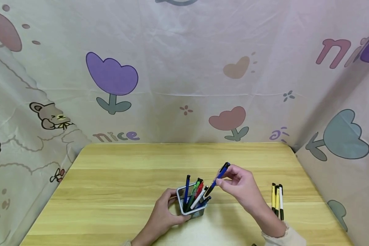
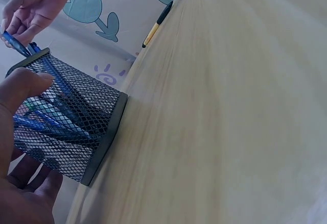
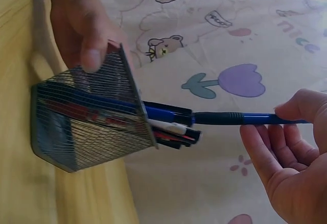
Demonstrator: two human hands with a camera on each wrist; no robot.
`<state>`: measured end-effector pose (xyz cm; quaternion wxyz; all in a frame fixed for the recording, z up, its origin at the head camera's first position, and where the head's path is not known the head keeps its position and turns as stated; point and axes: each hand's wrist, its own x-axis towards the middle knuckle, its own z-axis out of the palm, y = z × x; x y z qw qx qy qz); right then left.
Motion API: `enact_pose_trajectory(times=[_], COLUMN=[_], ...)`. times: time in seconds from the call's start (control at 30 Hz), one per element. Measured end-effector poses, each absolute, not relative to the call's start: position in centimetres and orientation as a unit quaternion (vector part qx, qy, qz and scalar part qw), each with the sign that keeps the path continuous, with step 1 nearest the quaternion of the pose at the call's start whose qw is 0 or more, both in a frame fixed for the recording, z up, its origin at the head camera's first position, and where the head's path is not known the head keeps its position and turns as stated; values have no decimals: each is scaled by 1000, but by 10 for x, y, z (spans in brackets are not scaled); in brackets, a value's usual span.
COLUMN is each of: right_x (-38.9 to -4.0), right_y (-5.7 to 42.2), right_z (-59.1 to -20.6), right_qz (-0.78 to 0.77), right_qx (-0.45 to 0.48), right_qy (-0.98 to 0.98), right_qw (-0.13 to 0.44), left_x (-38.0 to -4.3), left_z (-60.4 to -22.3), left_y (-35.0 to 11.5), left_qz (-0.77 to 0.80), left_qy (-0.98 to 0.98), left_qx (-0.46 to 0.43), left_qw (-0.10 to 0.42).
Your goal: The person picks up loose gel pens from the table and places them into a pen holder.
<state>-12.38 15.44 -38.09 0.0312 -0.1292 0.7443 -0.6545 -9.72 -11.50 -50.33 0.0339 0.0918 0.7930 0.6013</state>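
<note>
My left hand grips a mesh pen holder on the table, thumb on one side and fingers round the other. Inside it stand a blue pen, a green pen, a red pen, a white pen and a low-leaning blue pen. Just right of the holder, my right hand pinches another blue pen between thumb and fingers. That pen slants, its dark grip end pointing down at the holder's opening. In the right wrist view, this blue pen overlaps the pen ends at the rim.
To the right on the wood-grain table, two yellow pens and a white pen lie side by side. A printed cloth hangs behind the table and along both sides.
</note>
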Motion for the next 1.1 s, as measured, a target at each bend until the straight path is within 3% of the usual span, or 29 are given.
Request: enact_pose_trajectory(times=[0.63, 1.1], right_x=[-124, -126], right_y=[145, 157], right_z=[-407, -408], right_qz=[-630, -560], right_qx=[-145, -145], right_qy=[757, 815], right_qw=[95, 29], left_x=[-97, -97], left_z=[-503, -504], left_y=[-115, -115], left_qz=[597, 597], left_qy=[797, 797], left_qx=[91, 87], left_qw=[30, 32])
